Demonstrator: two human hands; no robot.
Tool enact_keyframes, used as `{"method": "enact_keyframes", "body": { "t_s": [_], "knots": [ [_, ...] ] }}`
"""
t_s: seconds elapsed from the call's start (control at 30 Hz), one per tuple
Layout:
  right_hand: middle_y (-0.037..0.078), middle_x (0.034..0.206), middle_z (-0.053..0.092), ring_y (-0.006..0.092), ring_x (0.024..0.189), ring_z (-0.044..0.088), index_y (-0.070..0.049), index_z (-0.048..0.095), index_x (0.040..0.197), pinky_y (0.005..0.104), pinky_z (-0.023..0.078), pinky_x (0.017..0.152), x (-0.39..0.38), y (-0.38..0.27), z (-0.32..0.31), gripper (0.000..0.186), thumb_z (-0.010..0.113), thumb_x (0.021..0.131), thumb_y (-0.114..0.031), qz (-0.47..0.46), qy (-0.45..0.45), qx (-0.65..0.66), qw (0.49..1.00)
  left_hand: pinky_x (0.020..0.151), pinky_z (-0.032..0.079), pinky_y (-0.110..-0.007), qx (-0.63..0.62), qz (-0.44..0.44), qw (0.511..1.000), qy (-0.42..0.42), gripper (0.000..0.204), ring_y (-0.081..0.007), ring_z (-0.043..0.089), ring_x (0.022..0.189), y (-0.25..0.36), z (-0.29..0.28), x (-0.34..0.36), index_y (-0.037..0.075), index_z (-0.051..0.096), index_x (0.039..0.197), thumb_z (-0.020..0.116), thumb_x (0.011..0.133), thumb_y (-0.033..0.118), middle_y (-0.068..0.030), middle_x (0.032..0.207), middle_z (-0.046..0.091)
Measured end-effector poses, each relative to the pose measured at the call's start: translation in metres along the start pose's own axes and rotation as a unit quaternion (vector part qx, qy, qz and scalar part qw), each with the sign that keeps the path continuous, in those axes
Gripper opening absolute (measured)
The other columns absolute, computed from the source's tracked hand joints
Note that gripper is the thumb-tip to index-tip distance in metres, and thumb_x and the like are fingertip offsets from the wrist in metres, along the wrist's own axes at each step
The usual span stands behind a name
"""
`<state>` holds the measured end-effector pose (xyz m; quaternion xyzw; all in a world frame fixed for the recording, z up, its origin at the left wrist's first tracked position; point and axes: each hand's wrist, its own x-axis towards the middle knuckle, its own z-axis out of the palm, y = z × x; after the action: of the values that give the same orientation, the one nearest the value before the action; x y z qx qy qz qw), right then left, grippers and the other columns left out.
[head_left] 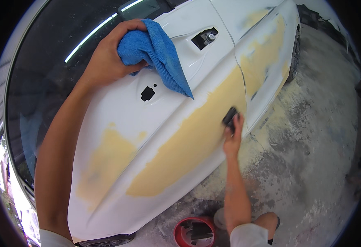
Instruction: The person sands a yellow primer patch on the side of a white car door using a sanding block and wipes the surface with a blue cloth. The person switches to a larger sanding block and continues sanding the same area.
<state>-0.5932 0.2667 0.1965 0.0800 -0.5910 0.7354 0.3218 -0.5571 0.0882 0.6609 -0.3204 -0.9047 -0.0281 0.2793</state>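
A blue microfibre cloth (162, 57) is bunched in my left hand (108, 57), its loose corner hanging down over the white car door. My fingers wrap round the cloth near the car window. Lower on the side, my right hand (234, 136) grips a small black sanding block (230, 117), which lies against a yellow filler patch (192, 136) close to the door seam. The patch runs in a long band along the white car body (172, 119). Motion slightly blurs the right hand.
A second filler area (110, 160) covers the panel at lower left. Handle openings, one at the dark hole (147, 94), show in the doors. A red bucket (195, 232) with dark pieces inside stands on the dusty concrete floor (308, 156). The dark window (61, 82) is at upper left.
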Motion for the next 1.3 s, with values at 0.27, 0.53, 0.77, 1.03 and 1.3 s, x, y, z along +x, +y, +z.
{"method": "enact_keyframes", "body": {
  "t_s": [0.27, 0.53, 0.77, 1.03, 1.3],
  "knots": [
    [0.017, 0.168, 0.028, 0.0464, 0.158, 0.010, -0.024, 0.059, 0.145, 0.0628, 0.015, 0.124, -0.160, -0.033, 0.051, 0.045, 0.065, 0.102, -0.035, -0.079, -0.055, -0.029, 0.995, 0.113, 0.046, -0.045, 0.005, 0.008, 1.000, -0.004, 0.081, -0.0311, 0.058, 0.132, 0.002, -0.003, 0.004, 0.021, 0.062, 0.128, 0.096, 0.057, 0.003, -0.0052, 0.144, 0.060],
    [0.016, 0.169, 0.026, 0.0422, 0.156, 0.021, -0.016, 0.049, 0.154, 0.0530, 0.020, 0.125, -0.086, -0.031, 0.028, 0.054, 0.056, 0.107, -0.040, 0.037, -0.006, -0.039, 0.999, 0.111, 0.048, -0.045, 0.018, 0.023, 1.000, 0.003, 0.081, -0.0331, 0.059, 0.130, 0.001, -0.003, 0.002, 0.022, 0.062, 0.129, 0.096, 0.058, 0.006, -0.0054, 0.143, 0.060],
    [0.014, 0.163, 0.035, 0.0498, 0.156, 0.016, -0.029, 0.061, 0.144, 0.0712, 0.010, 0.121, -0.212, -0.090, 0.080, 0.060, 0.071, 0.089, -0.008, -0.066, -0.071, -0.008, 0.995, 0.111, 0.048, -0.045, 0.020, 0.030, 0.999, -0.004, 0.080, -0.0335, 0.059, 0.130, -0.003, -0.002, 0.001, 0.023, 0.062, 0.129, 0.096, 0.059, 0.008, -0.0048, 0.141, 0.061],
    [0.022, 0.166, 0.027, 0.0459, 0.154, 0.023, -0.016, 0.042, 0.159, 0.0542, 0.025, 0.124, -0.018, -0.028, 0.009, 0.056, 0.053, 0.108, -0.038, -0.094, -0.051, -0.108, 0.988, 0.110, 0.048, -0.044, 0.032, 0.039, 0.999, 0.009, 0.078, -0.0322, 0.059, 0.129, -0.002, -0.003, 0.001, 0.023, 0.061, 0.130, 0.094, 0.062, 0.006, -0.0052, 0.142, 0.060],
    [0.019, 0.155, 0.043, 0.0571, 0.150, 0.024, -0.029, 0.070, 0.134, 0.0734, 0.022, 0.117, -0.169, -0.062, 0.066, 0.038, 0.061, 0.099, -0.018, -0.100, -0.034, -0.102, 0.989, 0.115, 0.045, -0.044, 0.039, 0.014, 0.999, -0.009, 0.082, -0.0313, 0.055, 0.135, 0.000, -0.003, 0.000, 0.022, 0.060, 0.131, 0.094, 0.060, 0.000, -0.0055, 0.149, 0.056]
  ]
}}
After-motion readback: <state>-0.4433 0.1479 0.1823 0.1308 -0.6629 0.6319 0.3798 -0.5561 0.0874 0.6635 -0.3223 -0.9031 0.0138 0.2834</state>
